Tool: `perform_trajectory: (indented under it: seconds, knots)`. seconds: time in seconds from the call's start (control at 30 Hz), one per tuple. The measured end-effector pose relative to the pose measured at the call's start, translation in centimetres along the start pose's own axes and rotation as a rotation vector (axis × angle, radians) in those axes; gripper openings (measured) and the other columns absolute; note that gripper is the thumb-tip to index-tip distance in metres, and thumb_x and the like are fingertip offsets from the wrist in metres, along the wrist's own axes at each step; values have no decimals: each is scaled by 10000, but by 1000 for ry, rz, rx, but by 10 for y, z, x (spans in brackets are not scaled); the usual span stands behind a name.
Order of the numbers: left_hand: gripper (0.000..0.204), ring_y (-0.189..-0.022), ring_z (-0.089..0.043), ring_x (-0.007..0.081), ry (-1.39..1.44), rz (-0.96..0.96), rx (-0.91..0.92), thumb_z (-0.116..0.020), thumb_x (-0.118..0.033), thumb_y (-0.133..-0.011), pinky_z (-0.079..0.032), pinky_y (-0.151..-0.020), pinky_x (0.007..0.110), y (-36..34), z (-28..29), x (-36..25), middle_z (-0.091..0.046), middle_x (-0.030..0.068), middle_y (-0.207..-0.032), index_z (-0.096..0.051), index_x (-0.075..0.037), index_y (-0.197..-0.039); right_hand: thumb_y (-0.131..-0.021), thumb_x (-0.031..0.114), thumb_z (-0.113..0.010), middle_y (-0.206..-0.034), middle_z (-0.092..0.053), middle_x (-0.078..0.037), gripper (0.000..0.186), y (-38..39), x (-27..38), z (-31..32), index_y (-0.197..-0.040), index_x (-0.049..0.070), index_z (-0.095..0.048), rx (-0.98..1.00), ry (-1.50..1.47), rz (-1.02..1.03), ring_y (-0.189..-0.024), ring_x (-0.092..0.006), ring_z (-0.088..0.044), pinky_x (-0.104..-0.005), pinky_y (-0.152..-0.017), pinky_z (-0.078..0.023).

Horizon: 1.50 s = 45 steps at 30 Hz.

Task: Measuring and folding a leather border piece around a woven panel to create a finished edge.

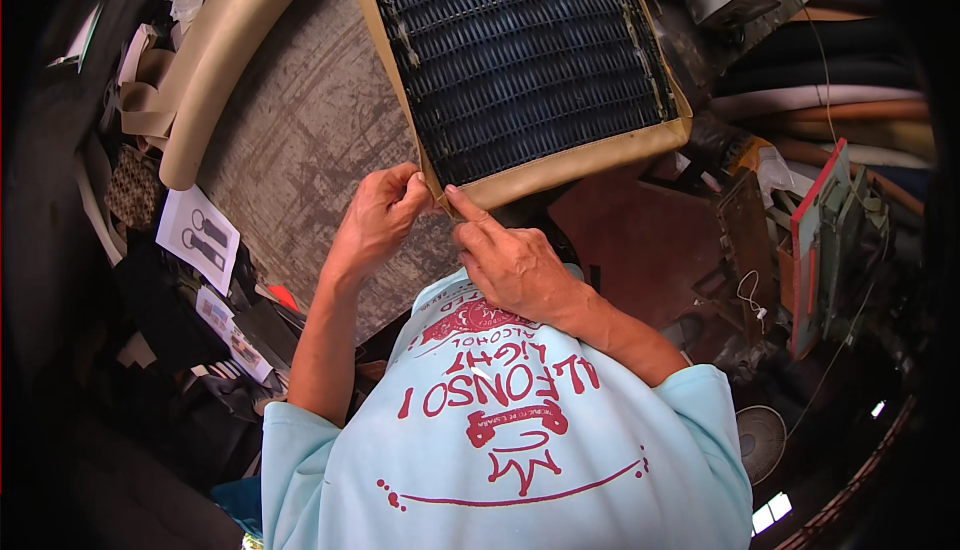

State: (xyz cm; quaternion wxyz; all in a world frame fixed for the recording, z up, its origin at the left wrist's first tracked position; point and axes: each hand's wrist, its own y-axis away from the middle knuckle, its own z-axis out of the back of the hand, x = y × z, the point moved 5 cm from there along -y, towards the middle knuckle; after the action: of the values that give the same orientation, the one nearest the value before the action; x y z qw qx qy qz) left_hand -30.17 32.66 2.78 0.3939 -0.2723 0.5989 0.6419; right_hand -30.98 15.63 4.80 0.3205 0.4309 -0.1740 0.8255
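Light blue shirt (pixel 510 430) nearest | left grip (pixel 380 215) pinches tan edge (pixel 580 165) at near left corner of dark woven panel (pixel 530 60) | right grip (pixel 512 260) puts 1 finger there, can't tell if pinching | panel spreads ahead of 2 grips

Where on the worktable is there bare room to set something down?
Widest: the scuffed tabletop between the tan roll and the woven panel. A narrower patch lies between the printed sheet and the left hand. Crowded: the panel's near-left corner, where left and right hand close in, and the far right, stacked with rolled material.
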Motion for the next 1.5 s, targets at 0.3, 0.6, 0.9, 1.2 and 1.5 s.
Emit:
perform_trajectory:
  seconds: [0.3,0.6,0.9,1.2,1.5]
  knots:
    - [382,-779,-646,125,-69,1,-31,-446,-232,-1007,-509,-739,299,2,1,2,-695,104,-797,-642,80,-905,-812,23,-635,-1349,-551,-253,169,2,8,20,-956,-14,-553,-1,66,60,-676,-312,-684,-394,-622,-562]
    - [386,-741,-600,97,-4,-11,-13,-448,-240,-1009,-484,-698,294,0,0,9,-694,87,-792,-645,79,-917,-799,36,-612,-1305,-584,-275,110,6,15,1,-890,-4,-566,60,320,139,-615,-212,-621,-332,-599,-514]
    - [387,-794,-655,111,31,-10,-5,-441,-236,-1015,-502,-733,284,-2,0,12,-715,92,-828,-646,76,-912,-810,123,-594,-1261,-623,-272,123,9,29,-4,-889,29,-606,147,787,323,-587,-143,-549,-278,-597,-436]
    - [378,-778,-629,97,150,-68,-18,-450,-235,-1004,-497,-737,279,-2,-3,19,-703,79,-828,-653,70,-908,-803,44,-702,-1234,-638,-187,139,8,21,26,-891,-5,-606,-24,422,237,-680,-200,-585,-334,-605,-477]
    - [375,-673,-554,101,-10,-47,-52,-462,-241,-982,-469,-641,304,-4,-1,22,-647,66,-709,-637,54,-831,-794,40,-610,-1265,-598,-265,189,-3,18,-5,-970,-23,-582,32,446,139,-729,-227,-603,-343,-687,-494]
